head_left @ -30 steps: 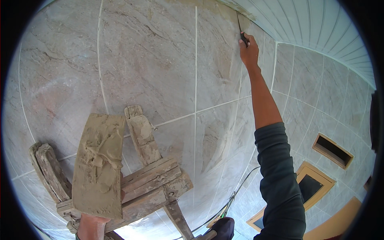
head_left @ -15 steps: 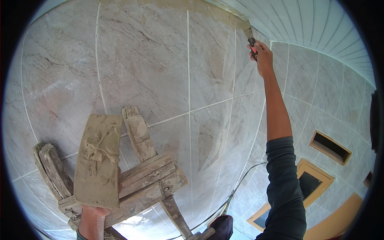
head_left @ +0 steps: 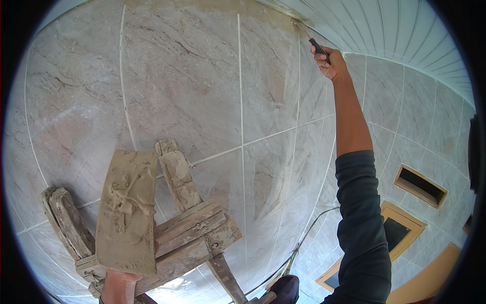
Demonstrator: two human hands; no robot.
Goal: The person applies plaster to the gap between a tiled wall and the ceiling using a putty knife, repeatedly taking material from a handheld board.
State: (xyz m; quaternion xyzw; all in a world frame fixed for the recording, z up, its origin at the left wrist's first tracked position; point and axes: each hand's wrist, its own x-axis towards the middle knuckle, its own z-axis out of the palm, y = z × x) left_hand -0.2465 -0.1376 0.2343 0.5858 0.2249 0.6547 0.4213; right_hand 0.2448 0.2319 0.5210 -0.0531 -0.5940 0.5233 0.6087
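Below you, a rough wooden ladder [head_left: 182, 228] caked in dried mortar leans against the wall [head_left: 202, 91], filling the 7 o'clock part of the view. Its top rails touch the tiles, and its steps lie right behind the board [head_left: 129, 210] you carry. A dark cable [head_left: 309, 230] runs down the wall from about 4 o'clock toward 6 o'clock, ending near a dark shoe [head_left: 283, 289] at the bottom edge. Nothing lies between your raised arm and the top joint.

Your right hand [head_left: 331, 62] is stretched up to 1 o'clock, fingers wrapped tight round the dark handle of a small tool [head_left: 318, 46]. The tool's tip meets the wall just under the ceiling [head_left: 385, 25], where a band of brownish mortar runs along the top of the tiles. Your left hand [head_left: 120, 283] is at 7 o'clock at the lower edge, under the board; you cannot tell how its fingers are set. The board is smeared with grey mortar and tilts up toward the wall.

The wall is large marbled beige tiles with pale grout lines. The ceiling is white ribbed panelling. At 4 o'clock the side wall has a framed rectangular opening [head_left: 420, 185], and a second wooden-framed one [head_left: 392, 235] lies below it.
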